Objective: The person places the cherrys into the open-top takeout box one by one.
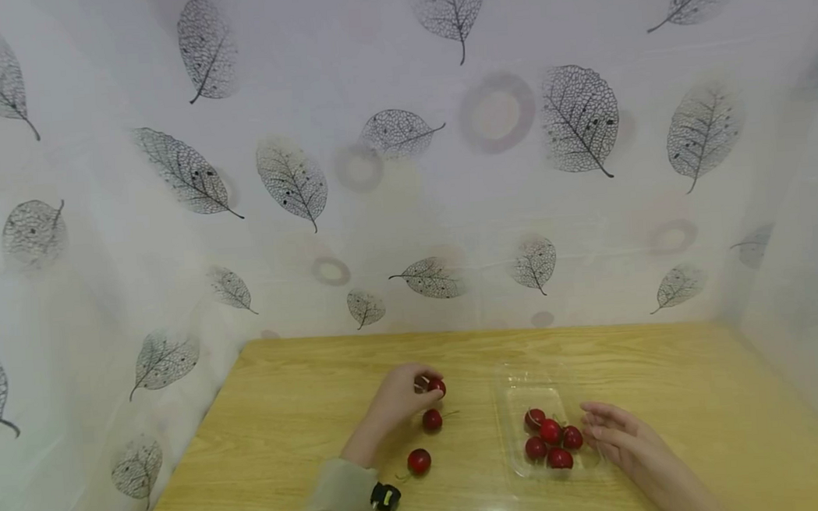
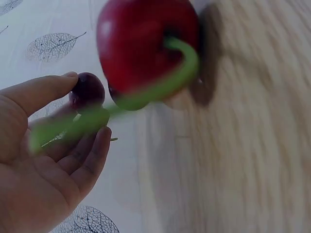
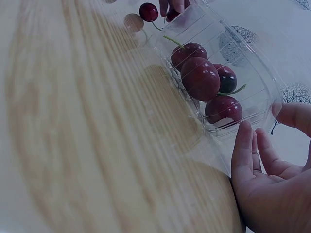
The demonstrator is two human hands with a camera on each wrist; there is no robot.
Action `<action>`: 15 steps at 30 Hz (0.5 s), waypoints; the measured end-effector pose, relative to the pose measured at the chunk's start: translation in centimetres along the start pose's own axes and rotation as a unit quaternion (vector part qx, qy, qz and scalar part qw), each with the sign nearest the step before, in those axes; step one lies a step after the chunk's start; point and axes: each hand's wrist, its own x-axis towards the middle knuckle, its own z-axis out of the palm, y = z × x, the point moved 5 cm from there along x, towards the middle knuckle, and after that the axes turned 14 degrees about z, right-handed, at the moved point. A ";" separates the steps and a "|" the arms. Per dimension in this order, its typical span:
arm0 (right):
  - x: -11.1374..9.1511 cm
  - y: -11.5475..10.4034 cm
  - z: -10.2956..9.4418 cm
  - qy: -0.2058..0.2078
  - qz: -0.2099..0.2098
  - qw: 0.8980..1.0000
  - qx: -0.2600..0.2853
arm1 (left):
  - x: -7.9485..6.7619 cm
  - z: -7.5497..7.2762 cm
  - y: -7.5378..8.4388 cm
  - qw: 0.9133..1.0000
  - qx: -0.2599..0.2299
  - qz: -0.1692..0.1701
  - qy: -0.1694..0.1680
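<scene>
Nearest the left wrist camera, a red cherry (image 2: 129,48) lay large and blurred on the wooden table (image 1: 304,387), its curved green stem (image 2: 187,73) reaching toward the lens. Farther off, the left hand (image 1: 398,394) pinched a second cherry (image 1: 438,385) between thumb and fingers, closed down to the width of the fruit; whether that fruit was off the wood, I could not tell. Between these two in the head view sat a third cherry (image 1: 432,420), its stem pointing right.

Off to the right stood a clear plastic box (image 1: 506,406), with five cherries (image 1: 550,432) bunched in its near half. At the right side of the box was the right hand (image 1: 627,443), thumb held apart from loosely stretched fingers, with no fruit in its grasp. Its tips came right up to the plastic, though how firmly they touched was unclear.

Pale cloth (image 1: 393,217) printed with dark leaves (image 1: 581,120) hung behind the table. On the left arm were a light sleeve (image 1: 335,498) and a black wristband (image 1: 385,498).
</scene>
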 end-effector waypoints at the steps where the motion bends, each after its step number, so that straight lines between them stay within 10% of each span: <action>1: 0.0 0.0 0.0 0.001 0.001 1.000 0.000 | 0.1 0.1 0.2 1.000 0.000 0.000 -0.001; 15: 0.1 0.0 -0.2 0.004 -0.003 1.000 -0.014 | 2.0 1.2 2.5 0.999 0.009 0.038 -0.004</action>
